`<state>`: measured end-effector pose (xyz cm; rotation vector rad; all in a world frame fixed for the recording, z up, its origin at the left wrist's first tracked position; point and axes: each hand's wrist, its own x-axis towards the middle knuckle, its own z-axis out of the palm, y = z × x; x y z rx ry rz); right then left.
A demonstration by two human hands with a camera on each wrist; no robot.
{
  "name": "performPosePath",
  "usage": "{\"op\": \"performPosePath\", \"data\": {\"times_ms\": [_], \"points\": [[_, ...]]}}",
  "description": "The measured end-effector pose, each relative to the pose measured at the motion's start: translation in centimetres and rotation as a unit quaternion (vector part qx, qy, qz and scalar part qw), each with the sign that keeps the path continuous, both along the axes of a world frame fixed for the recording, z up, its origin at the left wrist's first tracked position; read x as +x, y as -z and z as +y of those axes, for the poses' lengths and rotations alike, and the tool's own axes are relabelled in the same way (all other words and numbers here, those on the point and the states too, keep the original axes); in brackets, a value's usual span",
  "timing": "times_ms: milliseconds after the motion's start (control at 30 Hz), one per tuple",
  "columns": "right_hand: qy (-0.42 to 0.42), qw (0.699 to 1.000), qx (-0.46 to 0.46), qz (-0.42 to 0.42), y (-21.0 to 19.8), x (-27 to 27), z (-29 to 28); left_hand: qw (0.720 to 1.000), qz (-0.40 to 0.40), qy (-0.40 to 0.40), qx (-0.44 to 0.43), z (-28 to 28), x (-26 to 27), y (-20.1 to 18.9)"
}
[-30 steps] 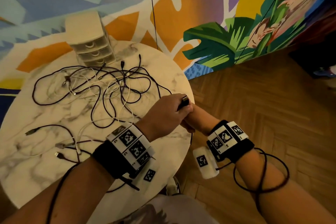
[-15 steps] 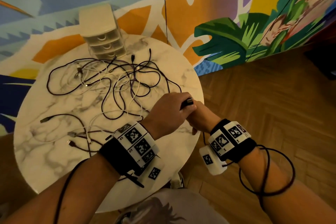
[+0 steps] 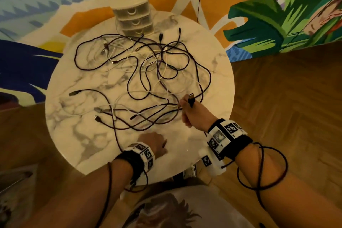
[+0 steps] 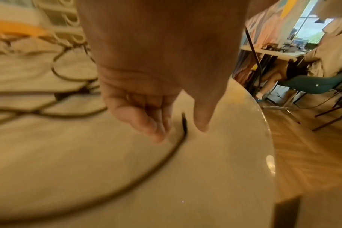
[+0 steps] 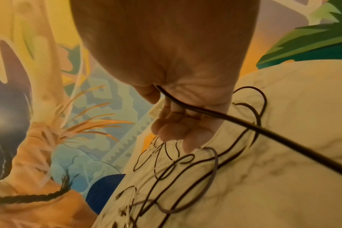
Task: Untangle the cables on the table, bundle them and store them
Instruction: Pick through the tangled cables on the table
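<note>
R hand (image 3: 192,114) is over the bench (image 3: 77,135) edge farthest from the drawer unit (image 3: 132,15), a bit R of centre. Fingers curled tight round a black cable (image 5: 234,119), its plug (image 3: 191,98) sticking up out of the fist. In the R wrist view the same cable exits the palm and runs off frame lower R, so its far end is cut off.

L hand (image 3: 154,144) sits at the near rim, opposite side of the bench from the drawer unit. L wrist view: fingers (image 4: 146,121) hang relaxed and slightly apart from the thumb, holding nothing. A dark cable end (image 4: 184,123) shows in the gap between thumb and fingers, lying on the bench. Touching or not: can't tell, too much motion blur.

Cable tangle (image 3: 148,72) (black + white leads, crossed over each other) spreads from right in front of the drawer unit to mid-bench. Which lead goes where can't be traced. Plug types too small to make out.

Drawer unit: 3 clear drawers, contents not visible. Its top is partly cut by the frame edge.

Writing: none readable. Wrist bands (image 3: 227,135) carry black/white square marker codes only. Mural wall (image 3: 259,24) behind the drawer unit has shapes, no legible text.
</note>
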<state>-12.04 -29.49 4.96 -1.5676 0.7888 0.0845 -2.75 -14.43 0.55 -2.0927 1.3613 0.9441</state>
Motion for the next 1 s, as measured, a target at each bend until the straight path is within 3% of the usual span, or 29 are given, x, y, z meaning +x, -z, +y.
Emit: {"op": "performPosePath", "data": {"times_ms": [167, 333, 433, 533, 600, 700, 800, 833, 900, 1000], "points": [[0.003, 0.999, 0.0, 0.053, 1.6, -1.7, 0.9, 0.996, 0.012, -0.037, -0.081, 1.4, -2.2, 0.6], [-0.128, 0.984, -0.048, 0.111, 2.2, -2.8, 3.4, 0.966, 0.014, -0.075, -0.245, 0.2, -2.5, -2.6], [-0.133, 0.985, -0.082, 0.07, 1.4, -1.7, 3.7, 0.937, 0.02, -0.1, -0.335, -0.5, -2.3, -4.1], [-0.149, 0.978, -0.137, 0.041, 0.7, -0.8, 3.2, 0.923, 0.043, -0.139, -0.357, -0.1, -1.6, -4.3], [-0.111, 0.984, -0.139, 0.032, 1.1, -0.7, 2.5, 0.935, 0.045, -0.141, -0.322, 0.4, -1.2, -3.9], [0.065, 0.997, -0.047, 0.015, 1.9, -1.2, 0.6, 0.961, 0.045, -0.153, -0.227, 3.0, 0.5, -2.7], [0.238, 0.97, 0.058, -0.008, 2.9, -2.8, -2.2, 0.964, -0.015, -0.168, -0.204, 5.8, 3.6, -2.6], [0.272, 0.962, 0.035, -0.002, 3.3, -3.6, -2.8, 0.963, -0.04, -0.16, -0.211, 6.1, 4.3, -3.0], [0.279, 0.95, -0.138, 0.026, 4.2, -4.8, -3.3, 0.962, -0.074, -0.126, -0.231, 5.6, 4.6, -4.1], [0.197, 0.902, -0.363, -0.122, 2.1, -3.3, -1.1, 0.965, -0.099, -0.035, -0.242, 3.7, 2.7, -5.6]]}}
